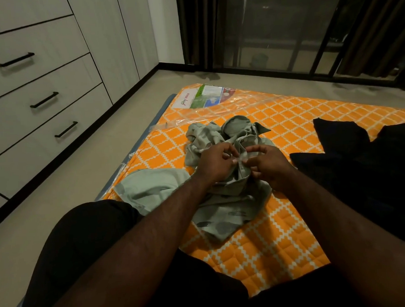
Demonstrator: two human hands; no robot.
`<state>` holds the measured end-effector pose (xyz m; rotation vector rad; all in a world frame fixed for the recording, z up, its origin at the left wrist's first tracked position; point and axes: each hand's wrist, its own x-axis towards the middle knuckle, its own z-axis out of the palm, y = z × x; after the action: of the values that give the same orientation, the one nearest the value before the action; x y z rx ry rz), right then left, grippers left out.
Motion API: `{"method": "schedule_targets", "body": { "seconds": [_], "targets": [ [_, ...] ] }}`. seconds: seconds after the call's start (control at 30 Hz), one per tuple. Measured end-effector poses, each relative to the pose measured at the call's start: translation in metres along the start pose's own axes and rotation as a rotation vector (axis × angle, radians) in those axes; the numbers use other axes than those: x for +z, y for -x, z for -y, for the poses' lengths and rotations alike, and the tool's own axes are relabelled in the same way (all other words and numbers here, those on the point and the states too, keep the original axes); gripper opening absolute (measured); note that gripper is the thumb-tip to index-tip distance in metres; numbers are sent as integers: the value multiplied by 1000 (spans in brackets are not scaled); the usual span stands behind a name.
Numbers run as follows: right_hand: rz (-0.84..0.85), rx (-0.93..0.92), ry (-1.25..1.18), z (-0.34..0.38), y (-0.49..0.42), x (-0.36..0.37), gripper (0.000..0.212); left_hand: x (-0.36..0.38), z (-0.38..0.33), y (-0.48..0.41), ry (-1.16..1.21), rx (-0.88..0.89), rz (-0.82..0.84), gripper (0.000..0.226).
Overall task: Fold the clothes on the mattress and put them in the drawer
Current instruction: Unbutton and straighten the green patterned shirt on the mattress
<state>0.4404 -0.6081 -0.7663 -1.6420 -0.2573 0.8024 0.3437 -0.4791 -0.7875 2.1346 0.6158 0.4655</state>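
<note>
Both hands meet mid-mattress (283,231), left hand (217,163) and right hand (266,165) pinching the crumpled green shirt's (225,206) placket, likely fastening it so it folds flat.

Dark curtains (196,29) beside glass door (272,27)

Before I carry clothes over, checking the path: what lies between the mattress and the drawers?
In the head view, only bare floor lies between mattress and drawers.
</note>
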Motion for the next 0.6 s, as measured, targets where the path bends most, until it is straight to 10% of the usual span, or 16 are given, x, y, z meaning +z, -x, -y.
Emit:
{"method": "schedule_targets", "body": {
  "seconds": [0.33, 0.6],
  "targets": [
    [77, -18, -62, 3, 12, 1, 69, -6, -1, 8, 5, -41, 21, 22],
    [-56, -82, 44, -5, 9, 1, 52, -3, -5, 14, -32, 24, -14, 18]
  ]
}}
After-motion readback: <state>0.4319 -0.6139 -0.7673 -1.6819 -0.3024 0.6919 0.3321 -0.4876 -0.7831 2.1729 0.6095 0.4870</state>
